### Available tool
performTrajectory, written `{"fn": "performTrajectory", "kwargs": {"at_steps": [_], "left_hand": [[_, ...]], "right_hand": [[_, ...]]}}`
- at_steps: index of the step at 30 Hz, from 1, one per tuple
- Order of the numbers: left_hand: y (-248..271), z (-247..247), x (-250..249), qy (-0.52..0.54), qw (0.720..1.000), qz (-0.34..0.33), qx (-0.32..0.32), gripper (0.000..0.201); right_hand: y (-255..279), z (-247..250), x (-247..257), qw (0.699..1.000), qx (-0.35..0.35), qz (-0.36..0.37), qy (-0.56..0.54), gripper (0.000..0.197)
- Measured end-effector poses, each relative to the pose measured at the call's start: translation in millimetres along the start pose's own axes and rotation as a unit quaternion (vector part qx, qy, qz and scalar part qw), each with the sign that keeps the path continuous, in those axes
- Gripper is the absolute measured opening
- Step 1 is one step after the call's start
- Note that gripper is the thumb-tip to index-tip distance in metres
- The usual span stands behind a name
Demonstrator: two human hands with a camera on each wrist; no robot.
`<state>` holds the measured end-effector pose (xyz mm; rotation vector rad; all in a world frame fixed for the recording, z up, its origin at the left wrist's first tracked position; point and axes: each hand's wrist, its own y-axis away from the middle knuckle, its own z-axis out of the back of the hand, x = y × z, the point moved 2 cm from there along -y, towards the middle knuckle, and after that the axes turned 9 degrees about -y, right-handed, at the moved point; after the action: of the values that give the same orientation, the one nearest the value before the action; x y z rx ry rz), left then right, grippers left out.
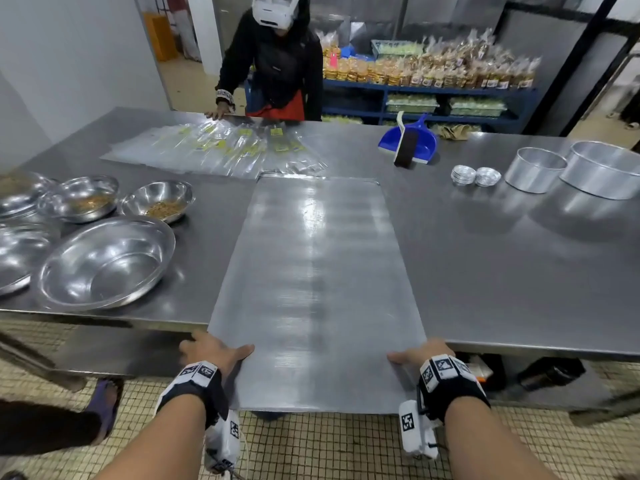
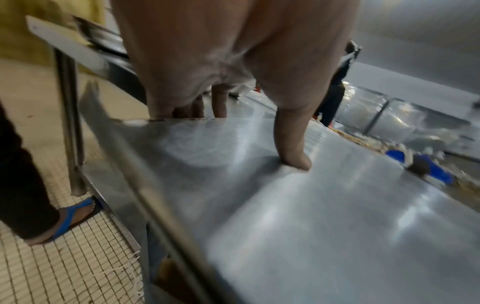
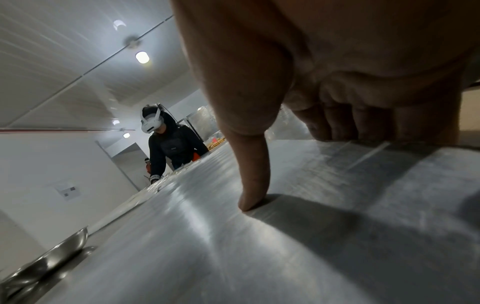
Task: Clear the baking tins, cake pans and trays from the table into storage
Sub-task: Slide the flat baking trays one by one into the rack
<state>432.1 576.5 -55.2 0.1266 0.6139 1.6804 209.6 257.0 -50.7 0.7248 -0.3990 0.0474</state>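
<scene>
A long flat metal baking tray [image 1: 315,271] lies across the steel table [image 1: 502,271], its near end overhanging the front edge. My left hand [image 1: 214,351] grips the tray's near left side, thumb [image 2: 293,150] on top of the tray [image 2: 324,216], fingers under the edge. My right hand [image 1: 420,353] grips the near right side the same way, thumb [image 3: 253,185] pressed on the tray [image 3: 233,257]. Two round cake pans [image 1: 535,169] [image 1: 604,173] and two stacks of small tart tins [image 1: 476,175] stand at the far right.
Several steel bowls [image 1: 104,265] crowd the table's left end. Clear plastic bags [image 1: 221,147] lie beyond the tray, and a blue dustpan with a brush [image 1: 410,140] lies behind. A person in a headset [image 1: 277,60] leans on the far edge. Someone's sandalled foot [image 1: 104,403] stands at the left.
</scene>
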Motion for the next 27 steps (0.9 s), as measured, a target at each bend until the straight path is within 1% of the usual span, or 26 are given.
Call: {"fn": "performTrajectory", "kwargs": {"at_steps": [2,5,7,8,10,11,12,13,16,18,20,23,24,25,26,27], "left_hand": [[-3.0,3.6,1.1,0.039,0.999,0.004,0.017,0.116],[-3.8,9.7,2.1,0.042,0.999,0.006,0.034,0.117],[-3.4,8.0,5.0,0.048,0.997,0.013,0.054,0.113],[-1.0,5.9,6.5,0.050,0.996,0.016,0.069,0.106],[2.6,-0.8,10.7,0.035,0.993,0.004,0.116,0.083],[4.7,-4.6,13.2,0.015,0.990,-0.010,0.143,0.073],[8.8,-5.3,15.7,0.000,0.986,-0.024,0.165,0.068],[11.8,-6.6,18.2,-0.025,0.983,-0.032,0.180,0.067],[27.3,-4.2,26.4,-0.076,0.974,-0.038,0.210,0.079],[35.5,-4.1,33.5,-0.118,0.964,-0.050,0.231,0.074],[45.2,-5.2,42.5,-0.154,0.953,-0.063,0.254,0.073],[60.7,-9.7,53.7,-0.197,0.945,-0.067,0.253,0.071],[63.8,-9.0,57.6,-0.195,0.950,-0.064,0.236,0.073],[61.6,-12.1,61.6,-0.189,0.952,-0.068,0.230,0.081],[58.0,-15.0,67.2,-0.178,0.951,-0.076,0.243,0.091],[53.7,-17.2,72.3,-0.143,0.954,-0.076,0.253,0.096]], "right_hand": [[3.6,-1.2,-0.1,1.000,-0.008,-0.003,-0.018,0.079],[5.8,-1.1,0.0,1.000,0.004,0.003,-0.017,0.080],[7.7,2.0,-4.0,1.000,0.011,0.009,-0.016,0.078],[7.8,4.5,-8.0,1.000,0.014,0.009,-0.018,0.075],[6.9,10.1,-19.3,0.999,0.030,0.012,-0.008,0.069],[8.3,13.5,-24.7,0.999,0.043,0.018,0.003,0.069],[10.0,16.1,-30.1,0.998,0.054,0.022,0.011,0.072],[11.5,18.4,-36.8,0.997,0.064,0.026,0.019,0.076],[22.1,22.5,-56.8,0.993,0.085,0.032,0.072,0.082],[30.4,25.1,-72.7,0.989,0.100,0.025,0.108,0.083],[37.3,24.8,-88.8,0.984,0.132,0.018,0.118,0.087],[34.9,20.5,-110.1,0.979,0.156,0.016,0.130,0.091],[33.6,19.8,-115.4,0.979,0.158,0.018,0.130,0.093],[34.1,19.8,-119.6,0.978,0.158,0.019,0.136,0.092],[43.3,22.1,-120.1,0.977,0.160,0.017,0.139,0.090],[48.8,24.2,-120.2,0.978,0.166,0.013,0.122,0.089]]}}
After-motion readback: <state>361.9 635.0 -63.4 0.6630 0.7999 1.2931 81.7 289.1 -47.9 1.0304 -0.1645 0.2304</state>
